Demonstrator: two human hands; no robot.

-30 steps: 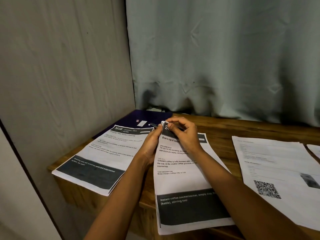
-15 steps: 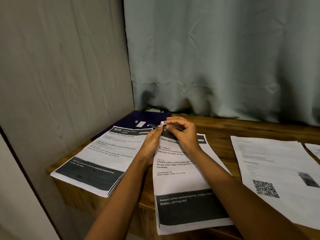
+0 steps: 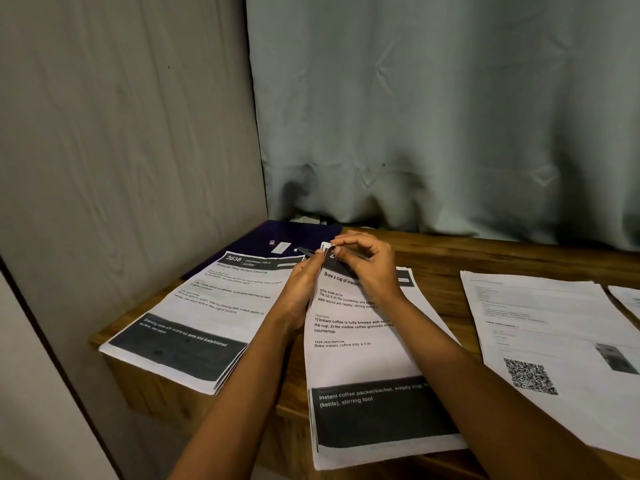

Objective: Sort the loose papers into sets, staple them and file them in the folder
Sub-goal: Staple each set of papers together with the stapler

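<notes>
From the head camera, the coffee set (image 3: 363,362), a small stack of printed sheets headed "Brew a cup of instant…", lies on the wooden bench (image 3: 485,258) right in front of the person. Its near edge hangs over the bench's front edge.

Both hands meet at the far left corner of the coffee set, which is lifted and curled up off the bench. The left hand (image 3: 303,285) comes in from the left of that corner, its grip pressed together on the paper's edge. The right hand (image 3: 369,268) arches over the top of the coffee set, fingers curled, and its grip pinches the raised corner between thumb and fingertips. A slim dark object (image 3: 305,251) pokes out just left of the pinched corner; I cannot tell what it is or which hand holds it.

Left of the coffee set, close beside it, lies the dressing-table set (image 3: 194,317), marked "3638", a fanned stack angled toward the wall panel (image 3: 121,133). Beyond the coffee set's far left corner, the dark purple folder (image 3: 273,233) lies flat, partly under the dressing-table set. Right of the coffee set, apart from it, lies the QR-code sheet (image 3: 554,327), and another sheet (image 3: 628,301) shows at the frame's right edge. A grey curtain (image 3: 450,116) hangs behind the bench, beyond the coffee set.
</notes>
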